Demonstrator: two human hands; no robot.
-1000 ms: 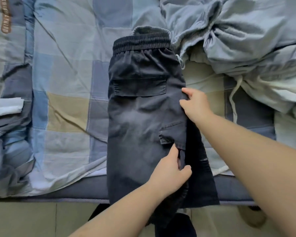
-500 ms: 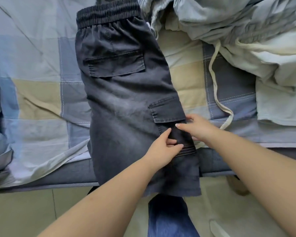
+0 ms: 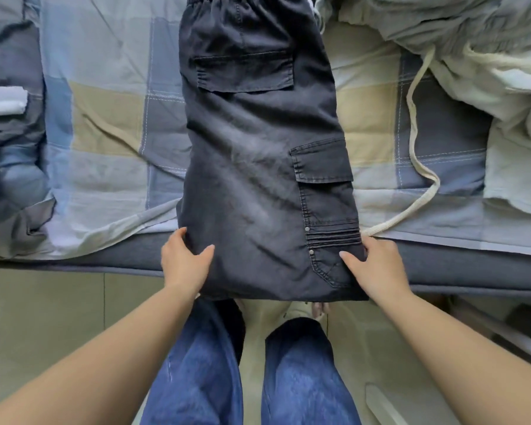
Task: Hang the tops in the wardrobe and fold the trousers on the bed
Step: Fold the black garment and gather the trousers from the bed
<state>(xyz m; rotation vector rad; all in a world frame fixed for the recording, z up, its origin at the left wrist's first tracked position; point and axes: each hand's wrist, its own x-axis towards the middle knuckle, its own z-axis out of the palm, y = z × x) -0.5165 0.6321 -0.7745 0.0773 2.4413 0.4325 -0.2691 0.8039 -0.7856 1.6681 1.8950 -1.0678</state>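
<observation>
Dark grey cargo trousers (image 3: 258,154) lie lengthwise on the checked bed sheet (image 3: 105,124), folded in half along the legs, waistband at the top edge of view. Their lower end hangs over the bed's front edge. My left hand (image 3: 186,262) grips the lower left corner, thumb on top of the cloth and fingers under it. At the lower right corner, my right hand (image 3: 376,268) holds the cloth the same way, just below the side cargo pocket (image 3: 322,161).
A pile of pale grey and cream garments (image 3: 472,56) with a long drawstring (image 3: 417,133) lies on the right of the bed. Crumpled blue-grey bedding (image 3: 10,154) sits at the left. The dark mattress edge (image 3: 457,265) runs across; below are floor tiles and my blue-jeaned legs (image 3: 295,372).
Both hands have left the cargo pocket area and moved down and apart to the trousers' lower corners. The view has shifted so the trousers lie straight and centred.
</observation>
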